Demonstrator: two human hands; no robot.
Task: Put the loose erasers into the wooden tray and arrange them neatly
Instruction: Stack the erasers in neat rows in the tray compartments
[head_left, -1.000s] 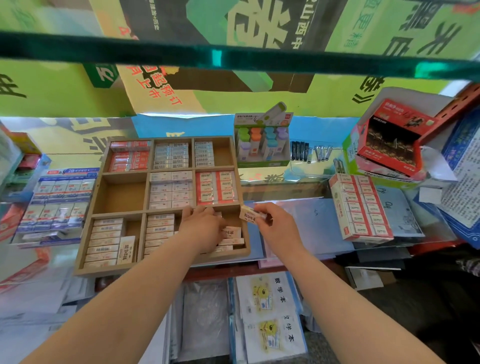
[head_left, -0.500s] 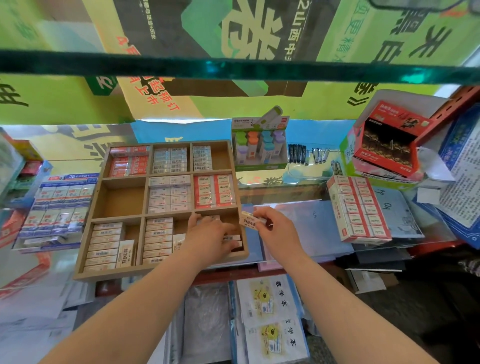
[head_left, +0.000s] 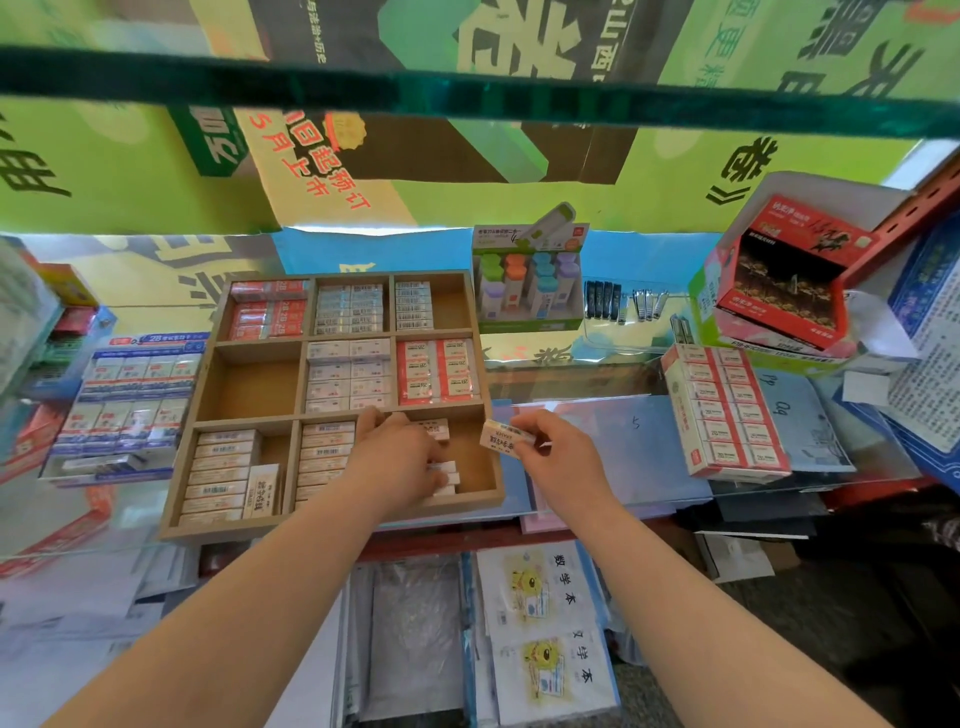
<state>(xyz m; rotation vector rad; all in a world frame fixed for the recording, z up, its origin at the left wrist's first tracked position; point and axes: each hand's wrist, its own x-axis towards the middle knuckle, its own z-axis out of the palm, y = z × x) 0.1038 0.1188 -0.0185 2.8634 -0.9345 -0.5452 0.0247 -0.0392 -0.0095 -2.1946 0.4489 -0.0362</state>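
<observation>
Down at the near right corner of the wooden tray (head_left: 234, 530), the left hand (head_left: 402, 457) lies palm-down inside the last compartment. Its fingers bend over a small stack of erasers (head_left: 447, 478) against the near wall, and its thumb reaches toward the divider on the left. The hand covers most of the stack, so I cannot tell whether it grips the erasers or only presses on them. One more eraser (head_left: 434, 428) lies flat at the far side of the same compartment, just beyond the knuckles.

The right hand (head_left: 563, 457) pinches a single loose eraser (head_left: 501, 439) between thumb and fingertips (a pale sleeve with dark print). It holds this one tilted, just over the tray's right wall and level with that same compartment. The two hands are near each other but apart.

Most of the other compartments hold erasers packed in rows, white-sleeved or red. The tray sits on a glass counter (head_left: 623, 467). A carton of boxed erasers (head_left: 727, 410) lies well to the right of the hands, and a green display box (head_left: 527, 291) stands behind the tray.
</observation>
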